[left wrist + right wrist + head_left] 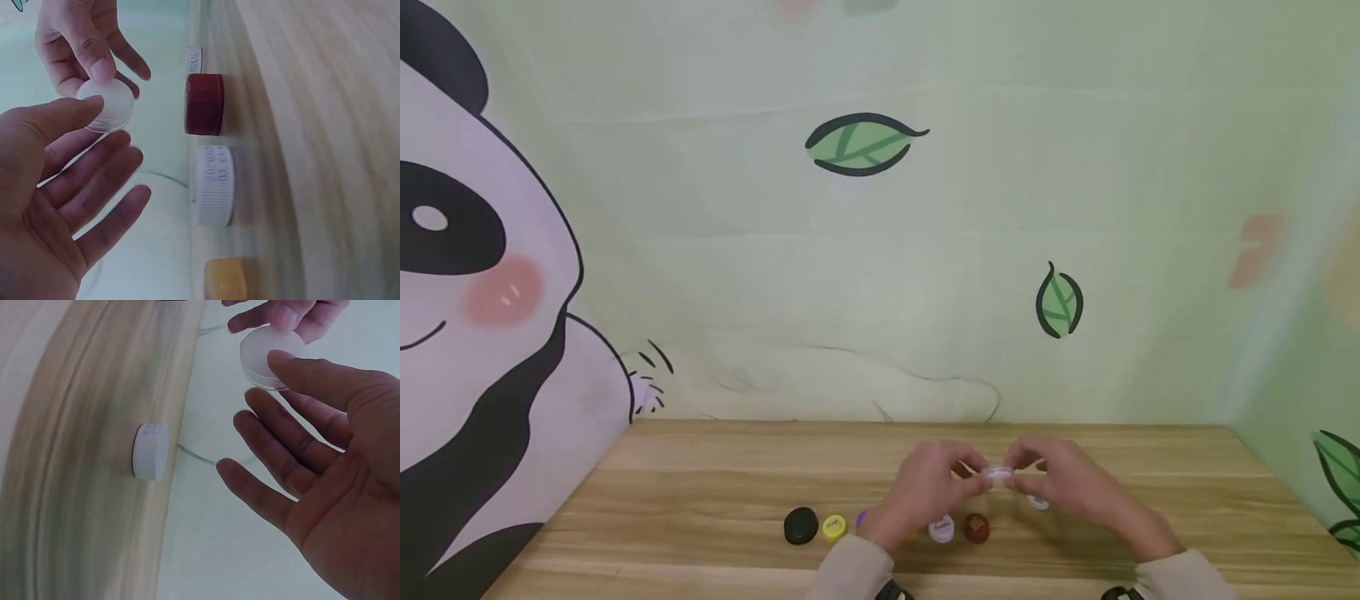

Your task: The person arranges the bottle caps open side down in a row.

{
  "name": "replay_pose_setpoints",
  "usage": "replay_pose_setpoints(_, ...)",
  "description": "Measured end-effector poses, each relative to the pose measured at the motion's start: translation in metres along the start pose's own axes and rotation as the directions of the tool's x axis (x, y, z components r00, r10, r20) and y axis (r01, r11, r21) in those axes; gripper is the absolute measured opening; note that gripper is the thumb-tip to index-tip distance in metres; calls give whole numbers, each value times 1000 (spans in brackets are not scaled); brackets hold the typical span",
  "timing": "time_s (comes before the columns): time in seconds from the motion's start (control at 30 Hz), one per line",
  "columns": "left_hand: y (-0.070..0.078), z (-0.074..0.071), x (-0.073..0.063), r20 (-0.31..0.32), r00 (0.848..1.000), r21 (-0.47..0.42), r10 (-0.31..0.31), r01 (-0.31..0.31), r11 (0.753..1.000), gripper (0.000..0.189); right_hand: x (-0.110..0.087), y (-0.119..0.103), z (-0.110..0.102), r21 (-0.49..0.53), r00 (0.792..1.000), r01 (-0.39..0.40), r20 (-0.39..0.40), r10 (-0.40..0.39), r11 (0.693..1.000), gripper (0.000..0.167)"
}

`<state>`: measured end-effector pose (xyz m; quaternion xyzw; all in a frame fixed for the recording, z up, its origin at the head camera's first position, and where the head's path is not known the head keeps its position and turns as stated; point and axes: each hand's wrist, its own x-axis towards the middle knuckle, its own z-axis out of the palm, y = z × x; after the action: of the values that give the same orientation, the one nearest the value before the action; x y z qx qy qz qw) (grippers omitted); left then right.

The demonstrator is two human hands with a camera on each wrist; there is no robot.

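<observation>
A clear, whitish round cap (998, 473) is held up over the table between both hands. My left hand (928, 483) pinches one side of it with thumb and forefinger, and my right hand (1067, 482) pinches the opposite side the same way. In the left wrist view the cap's (109, 103) flat face shows under the thumb, while the other fingers spread loosely. Below the left hand stand a dark red cap (976, 527) and a white cap (942, 528). Partly hidden behind the right hand lies another white cap (1038, 502).
Further left along the row are a black round lid (801, 526), a yellow cap (834, 527) and a purple cap (862, 518), mostly covered by the left wrist. An orange-yellow cap (225, 279) stands beside the white one. A printed backdrop (737, 275) rises behind the wooden table (685, 492).
</observation>
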<state>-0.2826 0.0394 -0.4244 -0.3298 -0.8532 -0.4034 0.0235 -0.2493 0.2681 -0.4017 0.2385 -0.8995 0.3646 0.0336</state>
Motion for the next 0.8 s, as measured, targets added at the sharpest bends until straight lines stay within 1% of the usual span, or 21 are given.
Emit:
replay_pose_setpoints(0.1, 4, -2, 0, 12, 1000, -28, 14, -13, 1000, 13, -1, -2, -3, 19, 1000, -11, 11, 11, 1000, 8)
replay_pose_setpoints(0.2, 6, -3, -1, 10, 999, -55, 38, -37, 998, 19, -2, -5, -5, 40, 999, -16, 28, 15, 999, 8)
replay_pose_setpoints(0.33, 6, -4, -1, -7, 996, -57, 84, -84, 995, 24, -3, -7, -8, 69, 999, -21, 40, 18, 997, 11)
replay_pose_setpoints(0.43, 6, -4, -1, -6, 995, -64, 98, -98, 993, 28, -4, -7, -10, 89, 999, -31, 45, 27, 996, 13)
replay_pose_setpoints(0.63, 6, -2, -3, 17, 997, -75, 78, -76, 994, 39, -6, -7, -9, 123, 998, -35, 54, 29, 992, 17)
replay_pose_setpoints(0.8, 5, 0, -6, 21, 998, -53, 60, -59, 997, 36, -7, -8, -7, 125, 996, -40, 82, 30, 991, 21)
